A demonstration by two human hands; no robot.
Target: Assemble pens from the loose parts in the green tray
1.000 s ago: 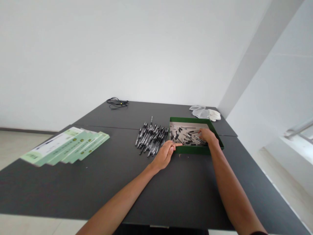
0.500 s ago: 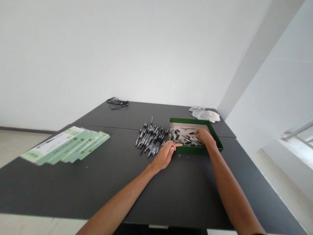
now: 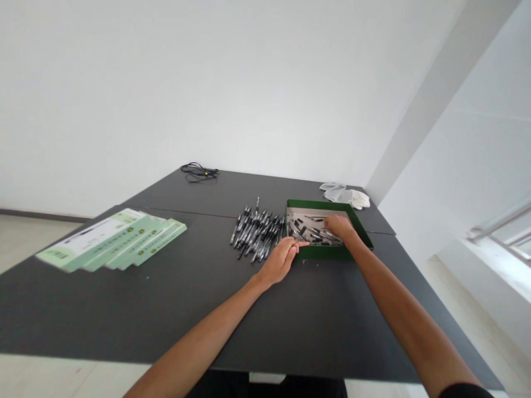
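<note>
My left hand (image 3: 282,261) is at the near left corner of a shallow green box (image 3: 323,252). Its fingers are closed on the box wall, and the index finger lies along the front edge. Inside the box, loose pen parts (image 3: 317,235), some black and some clear, are scattered over the pale bottom. My right hand (image 3: 339,226) reaches over the box with its fingertips pinched together low among these parts. What lies between those fingertips is hidden. Left of the box, touching or close to it, is a heap of black-and-clear pens (image 3: 257,232).
On the left of the dark table (image 3: 199,309) lie fanned green-and-white cardboard sheets (image 3: 120,240). A coiled black cable (image 3: 199,172) is at the back left. Behind the box, a clear plastic bag (image 3: 336,192) lies beside a crumpled white cloth-like thing (image 3: 359,199). A white wall stands behind.
My right hand has moved slightly left within the box, among the pen parts. My left hand stays at the box corner. The whole view has shifted a little.
</note>
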